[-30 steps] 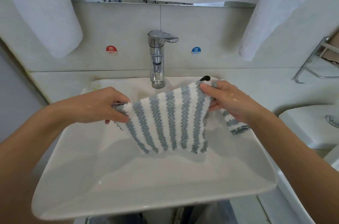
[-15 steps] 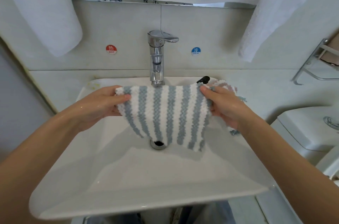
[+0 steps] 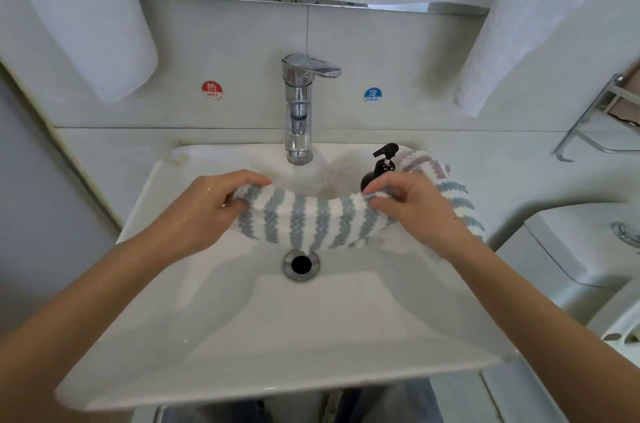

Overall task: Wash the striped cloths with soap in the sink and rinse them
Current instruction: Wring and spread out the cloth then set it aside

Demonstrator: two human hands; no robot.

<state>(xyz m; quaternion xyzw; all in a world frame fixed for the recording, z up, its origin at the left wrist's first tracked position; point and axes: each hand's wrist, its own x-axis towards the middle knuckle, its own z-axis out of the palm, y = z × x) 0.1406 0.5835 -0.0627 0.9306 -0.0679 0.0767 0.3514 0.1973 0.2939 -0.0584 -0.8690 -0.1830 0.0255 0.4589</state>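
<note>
A white cloth with grey-blue stripes (image 3: 308,218) hangs stretched over the white sink (image 3: 277,336), just above the drain (image 3: 300,264). My left hand (image 3: 204,207) grips its left top corner and my right hand (image 3: 415,207) pinches its right top corner. More striped cloths (image 3: 446,187) lie piled on the sink's right rim behind my right hand. A black soap pump bottle (image 3: 379,166) stands at the back right of the basin, partly hidden by my fingers. The chrome tap (image 3: 299,110) runs no water.
White towels (image 3: 86,17) hang on the wall at left, right and above. Red HOT (image 3: 212,90) and blue COLD (image 3: 372,95) stickers flank the tap. A metal rack (image 3: 599,124) is on the right wall, and a white toilet tank (image 3: 588,242) stands right of the sink.
Both hands have carried the stretched cloth back toward the tap and lowered it into the basin. The drain and the soap bottle have come into sight.
</note>
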